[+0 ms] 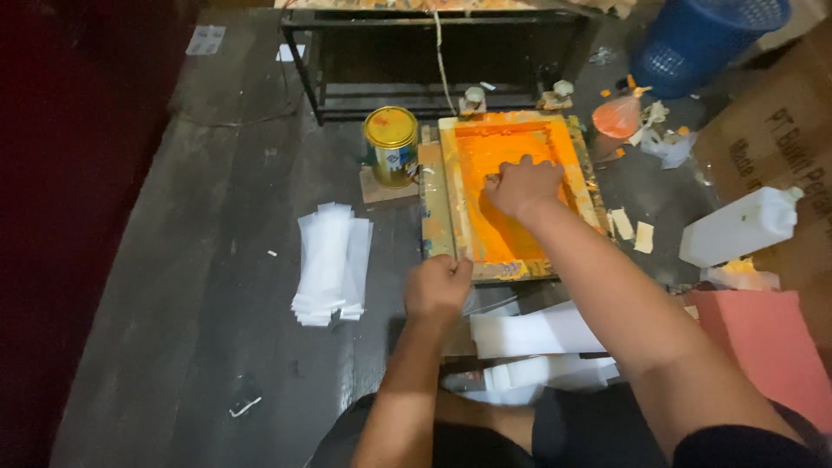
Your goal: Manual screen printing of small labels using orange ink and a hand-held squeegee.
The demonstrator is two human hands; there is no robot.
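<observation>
Left hand (438,289) clamped on screen frame (507,195) at its six-o'clock edge; right hand (523,185) pressed closed on orange mesh; yellow-lidded tin (391,145) at nine o'clock.

One orange-inked printing screen (511,195), one yellow-lidded paint can (390,146), one white plastic bottle (741,227), one blue basket (702,39), two bare hands at work.

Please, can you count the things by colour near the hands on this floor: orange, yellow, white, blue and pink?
Orange: 2, the screen frame under the right hand with the left hand at its edge, and a bag
Yellow: 1, the can
White: 2, the bottle and the strip stack
Blue: 1, the basket
Pink: 1, the sheet
Total: 7
</observation>
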